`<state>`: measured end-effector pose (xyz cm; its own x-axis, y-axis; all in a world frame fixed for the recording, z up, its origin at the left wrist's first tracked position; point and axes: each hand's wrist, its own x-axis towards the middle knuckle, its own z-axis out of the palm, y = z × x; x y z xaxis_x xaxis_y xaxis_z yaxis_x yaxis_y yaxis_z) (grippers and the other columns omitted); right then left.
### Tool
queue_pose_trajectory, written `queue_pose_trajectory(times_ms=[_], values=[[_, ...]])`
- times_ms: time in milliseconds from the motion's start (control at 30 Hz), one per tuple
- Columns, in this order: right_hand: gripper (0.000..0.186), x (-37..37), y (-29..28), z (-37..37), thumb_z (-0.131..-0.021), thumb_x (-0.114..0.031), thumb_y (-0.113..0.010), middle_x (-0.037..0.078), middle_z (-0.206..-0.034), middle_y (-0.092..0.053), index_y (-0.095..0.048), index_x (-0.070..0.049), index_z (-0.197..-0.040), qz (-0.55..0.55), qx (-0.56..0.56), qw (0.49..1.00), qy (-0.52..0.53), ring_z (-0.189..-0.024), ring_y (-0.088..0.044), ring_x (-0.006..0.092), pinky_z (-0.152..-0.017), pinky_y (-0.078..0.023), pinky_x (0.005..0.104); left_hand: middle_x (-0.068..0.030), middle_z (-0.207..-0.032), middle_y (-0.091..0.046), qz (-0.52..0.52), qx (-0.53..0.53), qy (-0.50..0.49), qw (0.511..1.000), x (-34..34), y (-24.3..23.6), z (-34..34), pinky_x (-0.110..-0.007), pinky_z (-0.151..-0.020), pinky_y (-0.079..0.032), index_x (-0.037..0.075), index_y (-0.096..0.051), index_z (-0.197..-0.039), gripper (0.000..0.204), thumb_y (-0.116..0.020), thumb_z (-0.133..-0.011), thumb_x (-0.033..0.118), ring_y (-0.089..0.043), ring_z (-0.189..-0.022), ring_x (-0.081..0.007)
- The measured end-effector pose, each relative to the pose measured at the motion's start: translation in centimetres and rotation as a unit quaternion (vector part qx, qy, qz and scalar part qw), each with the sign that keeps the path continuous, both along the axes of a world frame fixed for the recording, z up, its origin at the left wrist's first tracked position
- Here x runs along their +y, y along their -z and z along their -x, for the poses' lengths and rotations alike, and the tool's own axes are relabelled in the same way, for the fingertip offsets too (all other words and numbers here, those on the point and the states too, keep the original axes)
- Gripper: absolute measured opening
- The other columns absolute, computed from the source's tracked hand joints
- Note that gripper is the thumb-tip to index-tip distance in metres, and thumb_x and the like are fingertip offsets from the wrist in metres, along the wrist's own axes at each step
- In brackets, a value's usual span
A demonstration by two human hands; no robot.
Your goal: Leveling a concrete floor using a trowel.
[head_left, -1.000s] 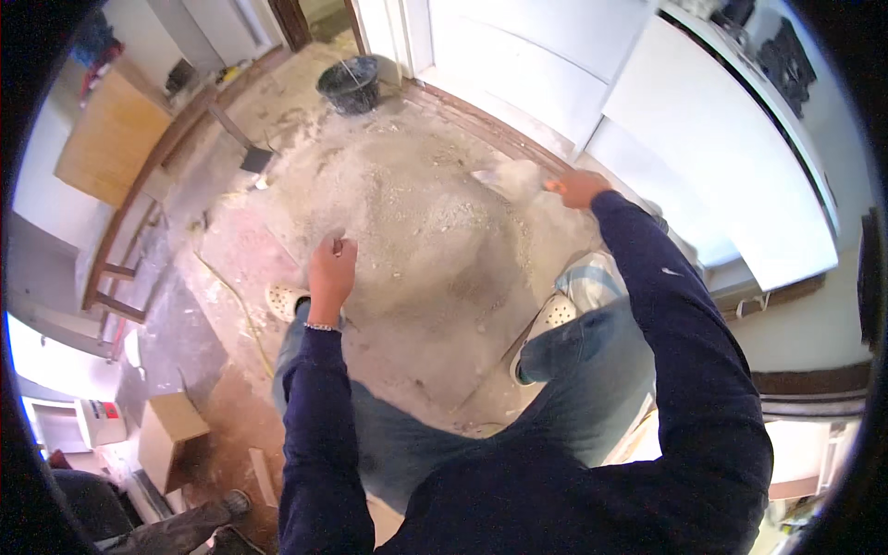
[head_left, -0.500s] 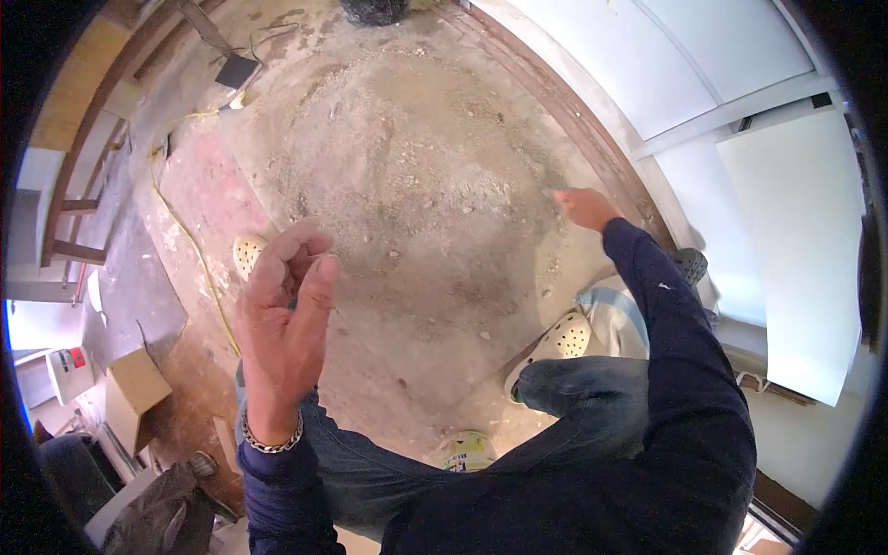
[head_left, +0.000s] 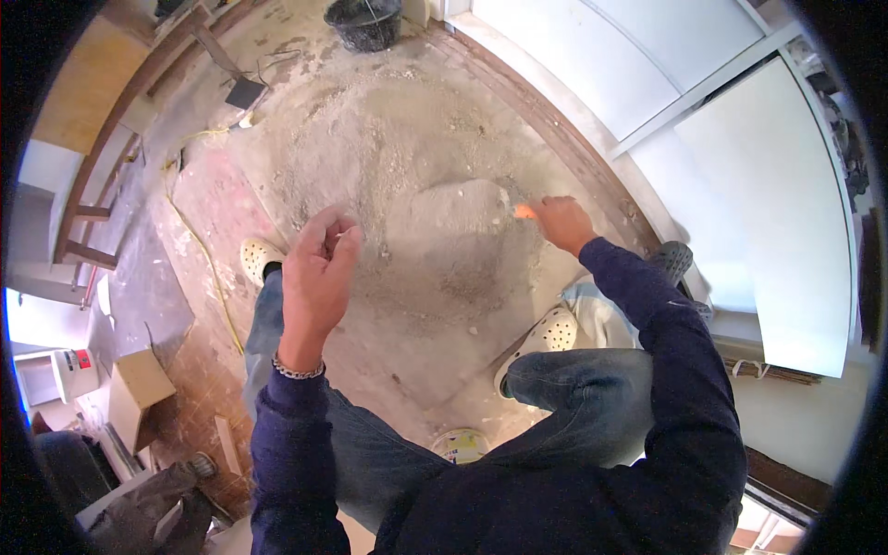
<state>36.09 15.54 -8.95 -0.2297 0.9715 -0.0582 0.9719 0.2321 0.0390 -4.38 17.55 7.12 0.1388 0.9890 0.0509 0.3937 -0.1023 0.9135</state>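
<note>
The right hand has its grip closed around an orange handle at the right side of the heap; the tool's far end is hard to distinguish against the material. The left hand is raised at the heap's left side, grip released, fingers loosely curled.

The heap is a low, broad mound of grey-beige material, powdery with small pale lumps, smoother toward the right hand. Its border thins out irregularly onto the dusty floor.

Far edge: a round black bucket with a thin bail stands beyond the heap. Right edge: a straight wooden strip runs along smooth white panels. Left edge: a thin yellow cable curves lengthwise. Near side: flat floor extends between the heap and a round tub, flanked by two perforated cream shoes.
</note>
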Motion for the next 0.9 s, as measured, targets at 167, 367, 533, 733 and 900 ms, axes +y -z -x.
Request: queue_pose_trajectory(times_ms=[167, 367, 533, 733, 900], values=[[0.018, -2.3, -1.5, -0.4, -0.078, -0.014, -0.058, 0.008, -0.08, -0.06, -0.059, -0.012, -0.096, -0.061, -0.019, 0.997, -0.051, -0.078, -0.062, 0.0299, -0.072, -0.048, 0.0427, -0.0018, -0.095, -0.065, 0.006, -0.025, -0.008, 1.0, -0.5, -0.4, 0.2, -0.024, -0.072, -0.047, 0.003, -0.059, -0.119, 0.031, -0.061, -0.09, 0.015, -0.056, -0.081, -0.0082], [0.014, -0.5, -2.1, -4.1, -0.077, -0.019, -0.059, 0.01, -0.079, -0.062, -0.063, -0.013, -0.088, -0.065, -0.004, 0.997, 0.043, -0.079, -0.063, 0.0325, -0.073, -0.048, 0.0464, -0.0049, -0.099, -0.063, 0.033, -0.057, -0.014, 0.998, -1.3, -1.7, 2.4, -0.024, -0.075, -0.047, -0.001, -0.056, -0.122, 0.034, -0.061, -0.091, 0.013, -0.056, -0.085, -0.009], [0.016, 1.3, 1.2, -11.3, -0.079, -0.023, -0.058, 0.011, -0.086, -0.067, -0.064, -0.012, -0.088, 0.033, -0.034, 0.965, 0.257, -0.085, -0.065, 0.0331, -0.074, -0.05, 0.0463, -0.0082, -0.106, -0.06, 0.07, -0.151, -0.038, 0.985, -1.8, -4.1, 4.6, -0.026, -0.084, -0.046, -0.004, -0.052, -0.125, 0.035, -0.058, -0.092, 0.007, -0.056, -0.096, -0.0133], [0.025, 5.1, 4.4, -13.4, -0.085, -0.031, -0.053, 0.014, -0.09, -0.068, -0.069, -0.016, -0.097, 0.133, -0.107, 0.972, 0.163, -0.084, -0.066, 0.0321, -0.072, -0.052, 0.0453, -0.0098, -0.104, -0.061, 0.077, -0.181, -0.086, 0.977, -1.1, -4.7, 6.1, -0.031, -0.087, -0.048, -0.005, -0.052, -0.125, 0.035, -0.057, -0.093, 0.006, -0.057, -0.095, -0.0165], [0.038, 11.7, 9.1, 0.2, -0.092, -0.037, -0.045, 0.016, -0.085, -0.067, -0.068, -0.008, -0.087, 0.125, 0.017, 0.989, 0.071, -0.079, -0.064, 0.0372, -0.07, -0.048, 0.0501, -0.0088, -0.105, -0.062, 0.057, -0.151, -0.067, 0.985, -0.5, -3.9, 5.3, -0.026, -0.082, -0.047, -0.004, -0.053, -0.125, 0.034, -0.057, -0.093, 0.008, -0.058, -0.091, -0.0134]])
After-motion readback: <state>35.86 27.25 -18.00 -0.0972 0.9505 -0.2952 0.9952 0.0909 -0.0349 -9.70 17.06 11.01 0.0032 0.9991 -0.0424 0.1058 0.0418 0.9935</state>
